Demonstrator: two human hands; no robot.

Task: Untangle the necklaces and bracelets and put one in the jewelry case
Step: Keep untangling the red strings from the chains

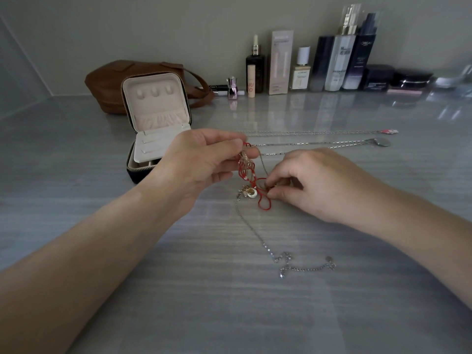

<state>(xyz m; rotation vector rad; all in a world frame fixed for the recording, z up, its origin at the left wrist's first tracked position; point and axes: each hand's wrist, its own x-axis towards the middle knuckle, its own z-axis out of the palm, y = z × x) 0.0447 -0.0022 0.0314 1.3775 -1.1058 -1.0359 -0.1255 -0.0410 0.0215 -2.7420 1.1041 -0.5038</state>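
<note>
A tangle of red cord bracelet with gold charms hangs between my hands above the grey table. My left hand pinches its top, lifted a little off the surface. My right hand pinches the red cord's lower loop near the table. A round gold-and-white pendant lies under the tangle. A silver chain trails from the tangle toward me. Two long silver necklaces lie stretched out behind my hands. The open jewelry case stands to the left, lid up, cream lining showing.
A brown leather bag sits behind the case. Several cosmetic bottles and boxes and dark jars line the back wall. The grey striped table stretches toward me.
</note>
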